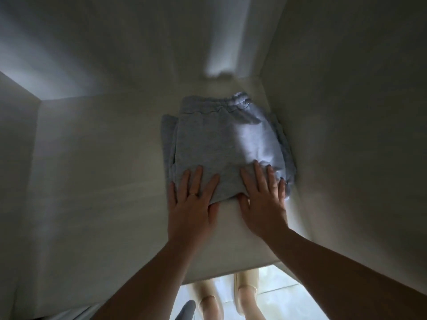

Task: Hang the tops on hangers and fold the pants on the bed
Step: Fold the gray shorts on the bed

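A pair of folded grey sweatpants (219, 139) lies on a pale flat shelf-like surface (115, 169), elastic waistband at the far end. My left hand (193, 202) presses flat on the near left corner of the folded pants, fingers straight and spread, a ring on one finger. My right hand (263, 204) lies flat on the near right corner, fingers spread over the bunched edge, thumb at the fold. Neither hand grips the fabric.
Pale walls close in around the surface: one panel (346, 112) rises on the right close to the pants, another (18, 158) on the left. The near edge (231, 271) drops off to a light tiled floor where my legs (208, 301) show. A grey item (184, 310) lies below.
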Motion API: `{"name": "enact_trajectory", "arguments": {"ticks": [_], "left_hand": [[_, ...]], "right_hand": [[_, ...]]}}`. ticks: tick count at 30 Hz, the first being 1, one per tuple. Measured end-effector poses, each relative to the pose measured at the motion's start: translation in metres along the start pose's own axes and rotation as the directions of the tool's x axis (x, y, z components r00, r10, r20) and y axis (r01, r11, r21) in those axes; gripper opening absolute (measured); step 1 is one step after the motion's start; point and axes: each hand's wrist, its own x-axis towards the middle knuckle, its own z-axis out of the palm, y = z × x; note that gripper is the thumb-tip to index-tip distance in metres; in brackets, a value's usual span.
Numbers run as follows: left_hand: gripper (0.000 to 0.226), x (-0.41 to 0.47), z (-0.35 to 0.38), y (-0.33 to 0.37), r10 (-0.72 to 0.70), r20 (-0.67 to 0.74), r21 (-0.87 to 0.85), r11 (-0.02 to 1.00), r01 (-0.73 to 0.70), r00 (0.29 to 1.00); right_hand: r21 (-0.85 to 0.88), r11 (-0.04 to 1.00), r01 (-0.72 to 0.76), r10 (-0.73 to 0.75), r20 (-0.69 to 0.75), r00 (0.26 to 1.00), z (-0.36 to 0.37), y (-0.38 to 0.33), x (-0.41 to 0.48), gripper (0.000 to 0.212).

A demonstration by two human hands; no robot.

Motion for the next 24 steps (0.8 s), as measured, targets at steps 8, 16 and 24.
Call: {"name": "enact_trajectory", "arguments": {"ticks": [8,16,24], "left_hand": [[0.059,0.084,0.023,-0.01,-0.021,-0.127,0.019,1.0,0.023,0.992],[0.062,0.088,0.003,-0.006,-0.016,-0.002,-0.002,1.0,0.016,1.0],[0.064,-0.06,-0.011,0.019,-0.101,0.168,-0.053,0.992,0.111,0.981]], "right_hand": [[-0.092,0.995,-0.039,0.029,-0.11,0.994,0.003,0.0,0.086,0.073],[-0.186,0.982,-0.032,0.034,0.007,0.999,-0.009,0.008,0.091,0.068],[-0.076,0.997,-0.028,0.035,0.086,0.996,-0.01,0.009,-0.033,0.071]]}}
